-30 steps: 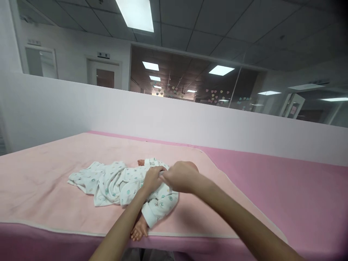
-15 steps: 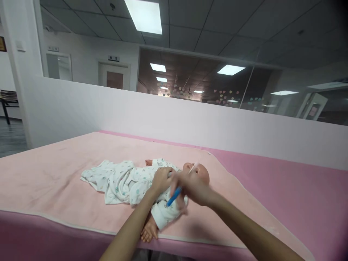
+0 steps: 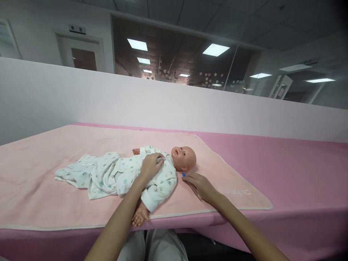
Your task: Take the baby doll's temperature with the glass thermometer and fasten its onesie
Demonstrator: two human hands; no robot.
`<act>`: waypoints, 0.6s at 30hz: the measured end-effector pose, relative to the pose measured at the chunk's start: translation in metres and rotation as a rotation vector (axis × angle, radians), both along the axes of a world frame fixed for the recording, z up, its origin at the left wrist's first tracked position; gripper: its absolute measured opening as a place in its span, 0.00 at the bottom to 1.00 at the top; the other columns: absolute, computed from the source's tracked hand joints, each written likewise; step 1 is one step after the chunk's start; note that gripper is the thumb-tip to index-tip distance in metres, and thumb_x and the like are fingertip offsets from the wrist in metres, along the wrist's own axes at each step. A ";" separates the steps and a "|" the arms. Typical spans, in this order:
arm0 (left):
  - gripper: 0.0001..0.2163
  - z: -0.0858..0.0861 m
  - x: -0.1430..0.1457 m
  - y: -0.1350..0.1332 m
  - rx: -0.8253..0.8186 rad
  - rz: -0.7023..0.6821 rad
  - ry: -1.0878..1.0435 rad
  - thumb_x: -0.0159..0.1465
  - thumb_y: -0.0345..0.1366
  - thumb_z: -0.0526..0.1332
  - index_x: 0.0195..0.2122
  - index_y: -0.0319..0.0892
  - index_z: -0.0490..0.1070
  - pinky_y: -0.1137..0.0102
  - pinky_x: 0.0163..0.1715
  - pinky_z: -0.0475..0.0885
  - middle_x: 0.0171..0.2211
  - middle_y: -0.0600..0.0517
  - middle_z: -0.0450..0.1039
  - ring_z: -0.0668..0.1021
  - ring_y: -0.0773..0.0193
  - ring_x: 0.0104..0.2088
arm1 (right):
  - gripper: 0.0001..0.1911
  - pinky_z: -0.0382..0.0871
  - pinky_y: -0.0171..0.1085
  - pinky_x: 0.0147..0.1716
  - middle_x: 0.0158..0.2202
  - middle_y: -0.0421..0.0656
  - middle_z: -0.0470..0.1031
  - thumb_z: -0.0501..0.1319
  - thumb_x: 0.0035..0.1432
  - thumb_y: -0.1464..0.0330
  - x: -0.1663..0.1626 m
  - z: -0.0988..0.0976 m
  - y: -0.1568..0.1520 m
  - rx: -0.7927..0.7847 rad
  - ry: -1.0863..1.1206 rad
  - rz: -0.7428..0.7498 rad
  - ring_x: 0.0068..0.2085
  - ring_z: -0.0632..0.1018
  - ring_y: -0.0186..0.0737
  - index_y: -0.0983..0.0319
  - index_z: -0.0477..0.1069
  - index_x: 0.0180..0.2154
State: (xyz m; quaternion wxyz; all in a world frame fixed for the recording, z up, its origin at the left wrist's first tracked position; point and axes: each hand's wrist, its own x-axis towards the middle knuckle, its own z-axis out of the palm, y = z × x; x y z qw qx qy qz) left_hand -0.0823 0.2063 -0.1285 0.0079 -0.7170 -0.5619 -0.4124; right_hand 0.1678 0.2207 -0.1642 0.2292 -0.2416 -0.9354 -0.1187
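A baby doll (image 3: 185, 157) in a white patterned sleepsuit (image 3: 119, 175) lies on its back on a pale pink blanket (image 3: 54, 152). My left hand (image 3: 150, 165) rests on the doll's chest, fingers curled onto the cloth near the collar. My right hand (image 3: 199, 185) lies on the blanket just right of the doll's shoulder, closed around a thin stick with a blue end (image 3: 184, 174). The doll's bare hand (image 3: 140, 217) reaches the blanket's near edge.
The blanket covers a brighter pink table (image 3: 299, 170) that extends to the right. A white partition wall (image 3: 163, 105) runs behind it, with glass and ceiling lights above. My legs in light trousers (image 3: 152, 246) show under the near edge.
My right hand drew away from the doll's head and chest and came down onto the blanket with the blue-ended stick. The doll's face is now uncovered. The left hand stayed on the chest.
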 end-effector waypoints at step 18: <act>0.06 -0.008 -0.001 0.007 0.009 0.035 0.047 0.58 0.32 0.49 0.33 0.42 0.64 0.68 0.36 0.62 0.34 0.51 0.70 0.70 0.62 0.36 | 0.18 0.62 0.35 0.33 0.29 0.45 0.69 0.46 0.44 0.81 -0.154 0.028 0.028 0.029 0.676 -0.126 0.33 0.68 0.38 0.64 0.68 0.34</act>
